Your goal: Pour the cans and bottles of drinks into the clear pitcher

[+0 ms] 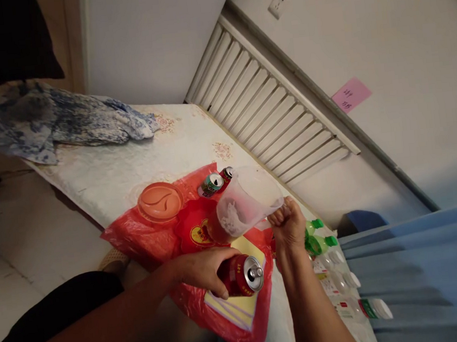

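Note:
My left hand [206, 274] is wrapped round a red drink can [241, 275], its opened top facing me. My right hand [289, 222] grips a translucent plastic pitcher [250, 190] at its handle side; the pitcher is tilted and its bottom looks pinkish. The can and pitcher are apart. Beneath them a red plastic bag [135, 232] is spread, bearing a yellow pad with purple edges [237, 314] and a red piece with a yellow heart mark [200, 232]. An orange round lid [160, 201] lies on its far left part. Beyond stand a green can [210, 184] and another red can [226, 174].
Several plastic bottles [341, 279] line the table's right side near a blue curtain [427, 275]. A blue-and-white patterned cloth [92, 120] hangs over the far left corner of the table [185, 143]. Behind it are a white radiator [270, 101] and a wall.

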The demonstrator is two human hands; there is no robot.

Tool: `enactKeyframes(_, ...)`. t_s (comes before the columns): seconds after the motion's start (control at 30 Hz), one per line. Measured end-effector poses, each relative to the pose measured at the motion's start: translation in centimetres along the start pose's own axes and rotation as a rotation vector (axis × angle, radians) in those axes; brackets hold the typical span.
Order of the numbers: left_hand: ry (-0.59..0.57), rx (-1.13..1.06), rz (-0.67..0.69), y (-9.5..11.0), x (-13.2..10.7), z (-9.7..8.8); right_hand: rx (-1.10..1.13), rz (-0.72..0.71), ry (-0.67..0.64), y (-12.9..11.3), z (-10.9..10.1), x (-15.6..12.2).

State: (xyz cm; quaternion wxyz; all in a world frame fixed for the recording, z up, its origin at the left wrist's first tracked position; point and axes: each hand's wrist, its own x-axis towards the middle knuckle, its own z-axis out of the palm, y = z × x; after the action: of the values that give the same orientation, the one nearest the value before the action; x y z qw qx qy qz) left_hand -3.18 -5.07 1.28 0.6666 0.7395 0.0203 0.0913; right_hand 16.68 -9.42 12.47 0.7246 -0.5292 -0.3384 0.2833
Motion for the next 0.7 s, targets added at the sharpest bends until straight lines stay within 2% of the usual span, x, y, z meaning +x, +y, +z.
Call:
enactKeyframes(0.37, -0.032, 0.082, 0.009, -1.1, 0.7, 0.4, 0.106, 0.062, -0.01, 4.3, 0.5, -0.4)
enactKeyframes(0.7, -0.036, 0.085, 0.004, -1.0, 0.6, 0.4, 0.089, 0.059, -0.035, 6.0, 0.1, -0.9)
